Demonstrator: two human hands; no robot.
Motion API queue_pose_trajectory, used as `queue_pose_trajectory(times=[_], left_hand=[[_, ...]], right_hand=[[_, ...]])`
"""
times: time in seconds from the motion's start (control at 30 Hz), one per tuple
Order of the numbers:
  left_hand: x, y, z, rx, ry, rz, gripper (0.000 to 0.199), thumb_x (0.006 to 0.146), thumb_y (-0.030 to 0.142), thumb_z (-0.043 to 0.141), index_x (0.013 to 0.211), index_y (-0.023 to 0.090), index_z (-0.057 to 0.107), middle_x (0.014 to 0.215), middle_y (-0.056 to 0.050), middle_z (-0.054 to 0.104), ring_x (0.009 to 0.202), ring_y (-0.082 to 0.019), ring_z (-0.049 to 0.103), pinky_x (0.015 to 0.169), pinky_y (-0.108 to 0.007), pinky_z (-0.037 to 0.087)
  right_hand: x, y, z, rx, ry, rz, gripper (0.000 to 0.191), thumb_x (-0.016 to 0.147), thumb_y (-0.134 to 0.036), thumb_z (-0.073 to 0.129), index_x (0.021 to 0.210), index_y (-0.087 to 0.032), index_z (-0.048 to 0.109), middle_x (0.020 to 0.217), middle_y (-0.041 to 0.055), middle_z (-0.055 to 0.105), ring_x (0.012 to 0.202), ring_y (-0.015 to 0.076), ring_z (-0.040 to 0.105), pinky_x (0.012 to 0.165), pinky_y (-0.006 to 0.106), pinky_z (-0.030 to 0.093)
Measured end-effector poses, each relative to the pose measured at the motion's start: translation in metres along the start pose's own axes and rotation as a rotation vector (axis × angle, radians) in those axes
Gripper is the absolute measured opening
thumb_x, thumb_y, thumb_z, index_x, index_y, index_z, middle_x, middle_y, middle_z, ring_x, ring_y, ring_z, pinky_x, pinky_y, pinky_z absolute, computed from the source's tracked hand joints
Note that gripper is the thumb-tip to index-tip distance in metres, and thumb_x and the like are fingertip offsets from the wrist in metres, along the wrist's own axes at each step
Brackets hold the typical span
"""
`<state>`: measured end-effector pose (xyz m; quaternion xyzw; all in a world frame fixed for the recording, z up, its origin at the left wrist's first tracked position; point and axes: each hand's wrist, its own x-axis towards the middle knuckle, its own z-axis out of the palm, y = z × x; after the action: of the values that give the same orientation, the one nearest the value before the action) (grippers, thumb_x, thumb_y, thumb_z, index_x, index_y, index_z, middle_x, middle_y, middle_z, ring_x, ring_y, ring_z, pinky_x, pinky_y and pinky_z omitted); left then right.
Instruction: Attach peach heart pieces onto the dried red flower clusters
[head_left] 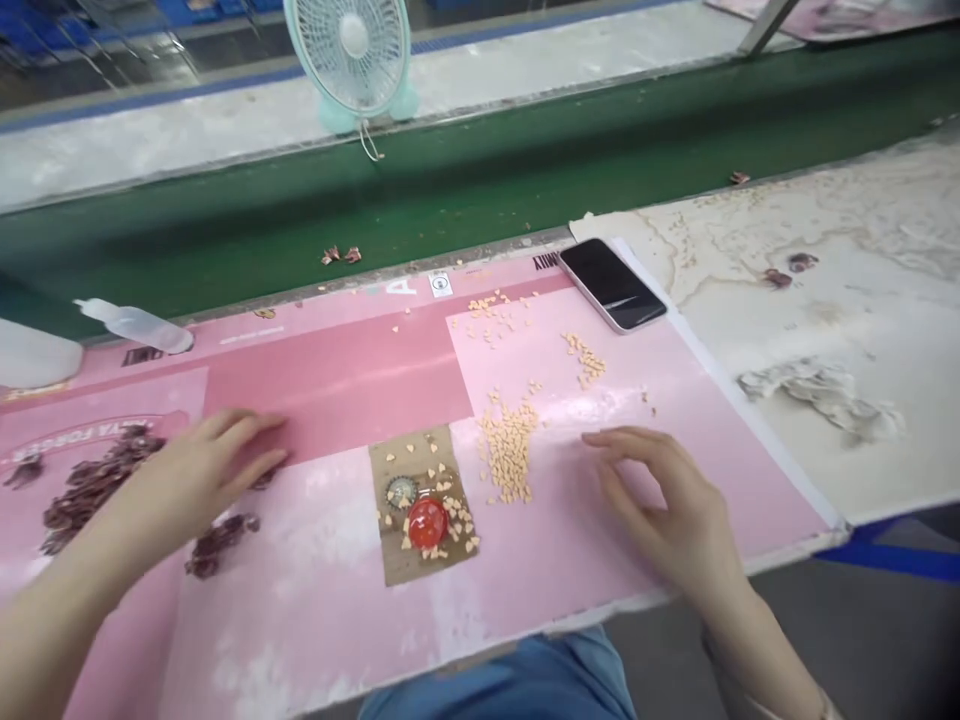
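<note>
Both hands are being held open, with nothing grasped. The left hand [217,465] is being rested palm-down on a pink printed mat [337,385], just beside scattered dark reddish dried pieces [97,490]. The right hand [660,500] is being poised over the mat with curved fingers, near a heap of small pale tan pieces [508,450]. Between the hands, a brown card square [390,540] is being overlaid by loose tan pieces, a glossy red dome [427,523] and a small toothed disc [401,492]. Beyond them, a black smartphone [611,285] is being left lying on the mat's far corner.
</note>
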<state>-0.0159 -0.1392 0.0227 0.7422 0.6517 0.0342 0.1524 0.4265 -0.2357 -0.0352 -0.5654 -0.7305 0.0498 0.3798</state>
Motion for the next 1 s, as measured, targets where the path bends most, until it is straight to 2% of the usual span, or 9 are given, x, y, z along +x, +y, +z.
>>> queue_pose_trajectory(times=[0.07,0.17,0.27,0.43,0.53,0.67,0.77,0.87,1.0], left_hand=[[-0.023,-0.002,0.014,0.032,-0.006,0.018,0.072,0.089,0.075,0.038,0.116,0.020,0.076,0.117,-0.016,0.076,0.102,-0.038,0.072,0.094,-0.052,0.054],[-0.038,-0.003,0.031,0.041,0.044,0.065,0.073,0.096,0.070,0.026,0.111,0.019,0.076,0.114,-0.018,0.076,0.107,-0.038,0.072,0.100,-0.052,0.052],[-0.043,-0.003,0.038,0.029,0.133,0.101,0.066,0.100,0.069,0.029,0.104,0.022,0.075,0.108,-0.013,0.077,0.103,-0.032,0.072,0.098,-0.045,0.051],[-0.049,0.000,0.038,0.021,0.339,0.255,0.052,0.104,0.067,0.042,0.093,0.027,0.073,0.093,-0.001,0.078,0.088,-0.023,0.072,0.082,-0.034,0.049],[-0.055,0.002,0.035,0.028,0.375,0.302,0.051,0.105,0.065,0.043,0.092,0.027,0.074,0.091,0.001,0.078,0.086,-0.022,0.070,0.084,-0.032,0.048],[-0.072,0.011,0.029,0.024,0.433,0.301,0.038,0.105,0.057,0.051,0.099,0.027,0.072,0.094,0.001,0.074,0.084,-0.017,0.068,0.076,-0.027,0.048],[-0.090,0.025,0.029,-0.103,0.464,0.307,0.024,0.104,0.048,0.059,0.102,0.028,0.071,0.094,0.002,0.071,0.082,-0.013,0.066,0.074,-0.022,0.050],[-0.107,0.045,0.040,-0.336,0.416,0.335,0.006,0.101,0.032,0.066,0.101,0.029,0.072,0.091,0.003,0.070,0.083,-0.011,0.066,0.081,-0.018,0.053],[-0.121,0.075,0.065,-0.690,0.379,0.252,0.016,0.096,0.015,0.069,0.101,0.030,0.074,0.093,0.004,0.070,0.090,-0.009,0.068,0.084,-0.014,0.056]], right_hand=[[0.005,0.003,0.003,-0.024,-0.051,-0.019,0.012,0.104,-0.022,0.058,0.112,-0.026,0.065,0.101,0.0077,0.079,0.097,0.0260,0.076,0.081,0.041,0.065],[0.017,0.008,0.009,-0.117,-0.142,-0.050,0.011,0.105,-0.022,0.054,0.111,-0.025,0.063,0.102,0.0090,0.078,0.098,0.0272,0.075,0.080,0.041,0.063],[0.029,0.011,0.014,-0.217,-0.194,-0.093,0.008,0.104,-0.020,0.054,0.103,-0.024,0.061,0.096,0.0089,0.077,0.092,0.0264,0.074,0.075,0.037,0.059],[0.040,0.011,0.020,-0.278,-0.220,-0.137,0.015,0.103,-0.019,0.053,0.089,-0.025,0.057,0.079,0.0056,0.070,0.074,0.0234,0.067,0.064,0.032,0.048],[0.043,0.010,0.021,-0.277,-0.218,-0.167,0.017,0.100,-0.016,0.051,0.086,-0.025,0.055,0.076,0.0049,0.068,0.072,0.0232,0.066,0.062,0.032,0.046],[0.044,0.007,0.017,-0.251,-0.217,-0.191,0.016,0.095,-0.012,0.052,0.087,-0.025,0.054,0.077,0.0046,0.069,0.075,0.0236,0.069,0.063,0.032,0.049],[0.039,-0.009,0.015,-0.158,-0.196,-0.175,0.015,0.094,-0.012,0.056,0.090,-0.026,0.053,0.082,0.0030,0.072,0.076,0.0220,0.072,0.063,0.031,0.054],[0.027,-0.042,0.020,0.089,-0.150,-0.149,0.019,0.095,-0.012,0.062,0.092,-0.028,0.052,0.083,-0.0009,0.074,0.073,0.0183,0.074,0.063,0.029,0.059],[0.012,-0.087,0.032,0.290,-0.182,-0.214,0.024,0.096,-0.005,0.064,0.103,-0.027,0.056,0.081,-0.0021,0.076,0.078,0.0169,0.076,0.066,0.027,0.063]])
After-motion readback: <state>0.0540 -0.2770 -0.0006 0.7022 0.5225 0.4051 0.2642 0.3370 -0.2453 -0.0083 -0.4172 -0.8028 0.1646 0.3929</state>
